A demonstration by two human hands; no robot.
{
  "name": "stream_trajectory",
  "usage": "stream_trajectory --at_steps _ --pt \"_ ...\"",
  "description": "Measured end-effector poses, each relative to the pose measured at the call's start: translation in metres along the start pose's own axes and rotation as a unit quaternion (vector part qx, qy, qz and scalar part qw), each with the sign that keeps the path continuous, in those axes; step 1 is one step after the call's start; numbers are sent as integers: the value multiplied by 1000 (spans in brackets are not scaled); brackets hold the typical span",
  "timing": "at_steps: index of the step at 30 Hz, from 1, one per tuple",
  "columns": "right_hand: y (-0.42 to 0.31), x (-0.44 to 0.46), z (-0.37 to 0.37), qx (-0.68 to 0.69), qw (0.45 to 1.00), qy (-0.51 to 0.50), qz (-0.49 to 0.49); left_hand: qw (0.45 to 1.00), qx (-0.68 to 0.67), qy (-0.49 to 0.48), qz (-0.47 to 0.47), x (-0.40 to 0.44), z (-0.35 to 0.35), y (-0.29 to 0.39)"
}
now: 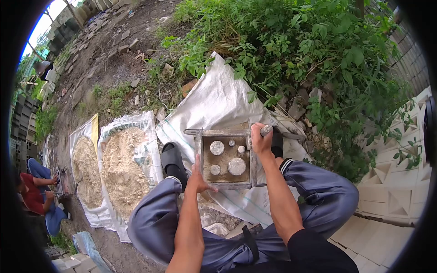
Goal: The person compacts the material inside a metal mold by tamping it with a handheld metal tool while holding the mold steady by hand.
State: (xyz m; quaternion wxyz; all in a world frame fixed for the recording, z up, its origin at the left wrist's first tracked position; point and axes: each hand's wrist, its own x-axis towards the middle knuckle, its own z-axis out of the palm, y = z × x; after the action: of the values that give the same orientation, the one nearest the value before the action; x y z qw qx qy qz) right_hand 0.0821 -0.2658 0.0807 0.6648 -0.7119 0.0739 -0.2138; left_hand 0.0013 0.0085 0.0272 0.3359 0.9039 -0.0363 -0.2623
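Note:
A square grey frame stands on a white woven sack between my feet. Packed sand fills it, with several round, pale discs or cylinder tops of different sizes showing, the largest a pale disc at lower right. My left hand rests against the frame's near left corner, fingers stretched along the side and thumb apart. At the far right corner, my right hand is closed around a grey rod with a blunt round end. The rod's other end is hidden.
To the left, two heaps of sandy material, a larger heap and a smaller heap, lie on opened sacks. Another person sits at far left. Leafy plants grow beyond the sack. Pale patterned blocks are stacked at right.

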Motion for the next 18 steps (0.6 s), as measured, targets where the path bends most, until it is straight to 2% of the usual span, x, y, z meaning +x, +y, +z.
stream_trajectory --at_steps 3,6,8,9,13,14,16,18 --pt "-51 -22 0 -16 997 1 -74 999 -11 -27 -44 1 -4 -3" --pt "-16 -38 -5 -132 978 7 -164 999 -13 -29 -37 -1 -5 -1" --pt "-11 -21 0 -29 999 -11 -23 999 -5 -23 -35 2 -6 2" --pt "-18 -19 -2 -14 1000 5 -1 999 -4 -22 -39 0 -5 3" --pt "-45 -40 -7 26 999 30 4 999 -15 -23 -37 -5 -2 -4" --pt "-32 -43 -8 24 999 31 5 999 -16 -30 -43 -3 -3 -4" --pt "-30 -31 2 -49 998 -15 -39 999 -20 -29 -35 7 -4 2" --pt "-41 -34 -1 -72 997 13 -21 1000 3 -1 -11 3 0 1"
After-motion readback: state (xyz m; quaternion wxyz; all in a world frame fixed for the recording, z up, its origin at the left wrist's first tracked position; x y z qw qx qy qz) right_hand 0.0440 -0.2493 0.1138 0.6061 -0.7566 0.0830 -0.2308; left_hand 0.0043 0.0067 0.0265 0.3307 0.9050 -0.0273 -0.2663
